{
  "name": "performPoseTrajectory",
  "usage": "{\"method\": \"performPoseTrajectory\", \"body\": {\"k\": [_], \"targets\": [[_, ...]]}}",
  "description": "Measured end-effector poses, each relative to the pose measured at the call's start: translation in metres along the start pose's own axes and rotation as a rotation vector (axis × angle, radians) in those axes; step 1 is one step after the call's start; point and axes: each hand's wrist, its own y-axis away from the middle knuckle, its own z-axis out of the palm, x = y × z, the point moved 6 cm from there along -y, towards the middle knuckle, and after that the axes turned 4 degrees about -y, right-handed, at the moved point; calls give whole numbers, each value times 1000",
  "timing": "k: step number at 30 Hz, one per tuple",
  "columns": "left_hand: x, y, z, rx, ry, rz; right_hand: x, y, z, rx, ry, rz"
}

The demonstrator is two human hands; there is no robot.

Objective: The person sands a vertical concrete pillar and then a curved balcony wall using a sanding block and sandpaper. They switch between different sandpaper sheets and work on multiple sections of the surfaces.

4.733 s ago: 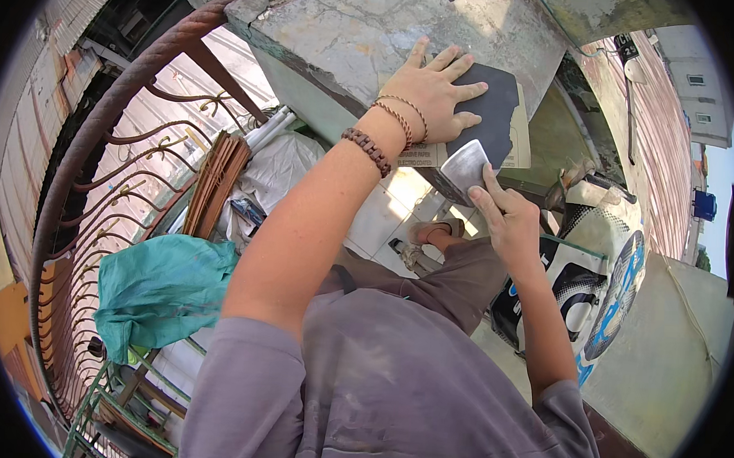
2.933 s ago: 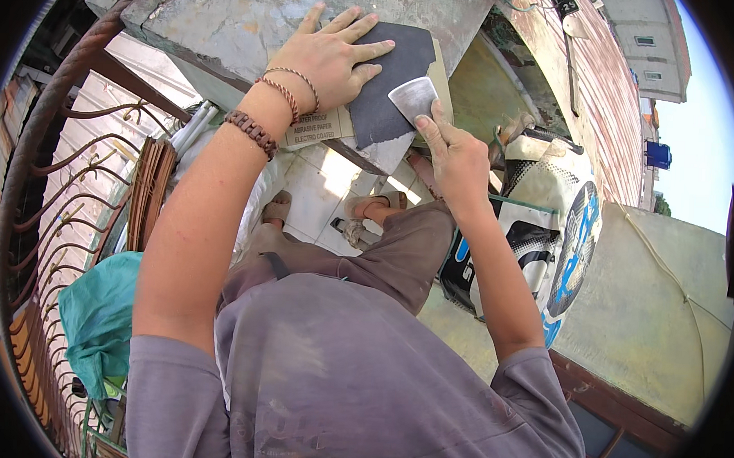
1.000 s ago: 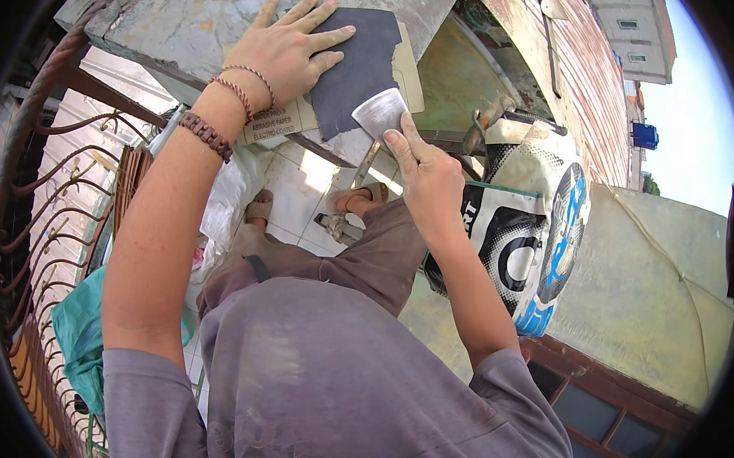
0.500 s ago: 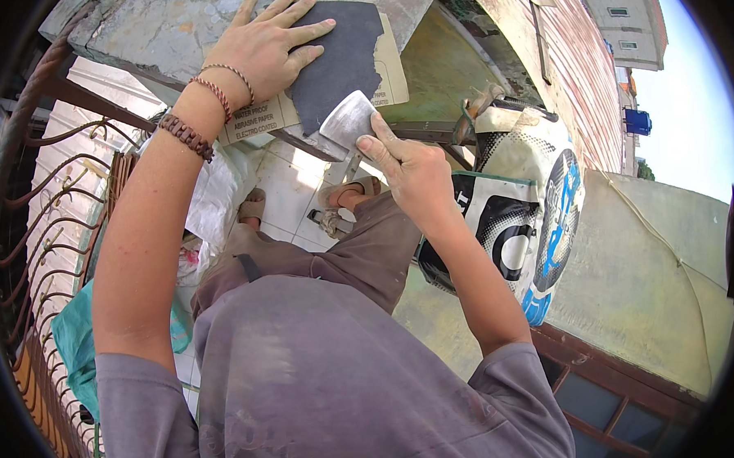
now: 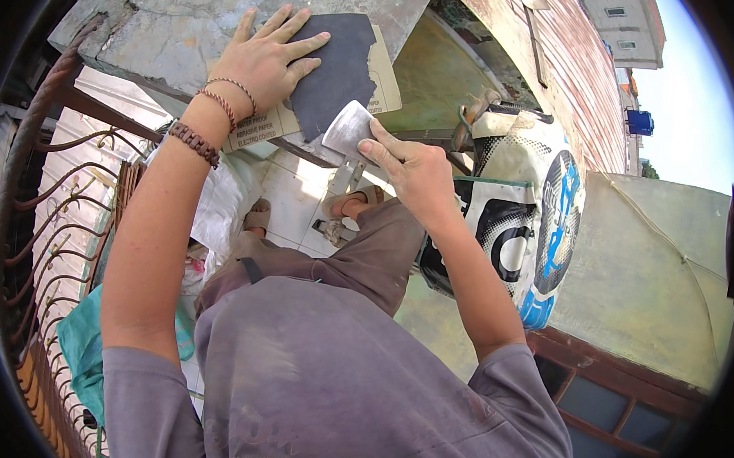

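Reviewing remotely from the left, I find the left hand (image 5: 263,73) spread flat on a dark sheet (image 5: 337,72), over a beige sheet (image 5: 386,82) (printed lettering, partly covered) on the concrete ledge (image 5: 171,28). The dark sheet's right edge is already ragged; the remainder appears whole. The right hand (image 5: 418,176) pinches a pale flared blade (image 5: 348,128) near its lower corner. Farther right, a bag-like cover (image 5: 506,243) bears blue lettering.

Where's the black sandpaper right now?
In the head view, the black, torn-edged sandpaper sheet lies near the top, just left of centre, over tan paper on the grey concrete ledge, partly under the bare left hand.
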Motion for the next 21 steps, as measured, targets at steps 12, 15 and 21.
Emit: {"method": "performPoseTrajectory", "body": {"k": [12, 15, 21], "targets": [[33, 28, -27, 13, 219, 362, 94, 100, 46, 255, -1118, 553], [28, 27, -21, -52, 243, 380, 93, 121, 65, 175, -1219, 539], [26, 26, -22, -35, 368, 387, 58, 127, 49, -4, -1513, 355]]}}
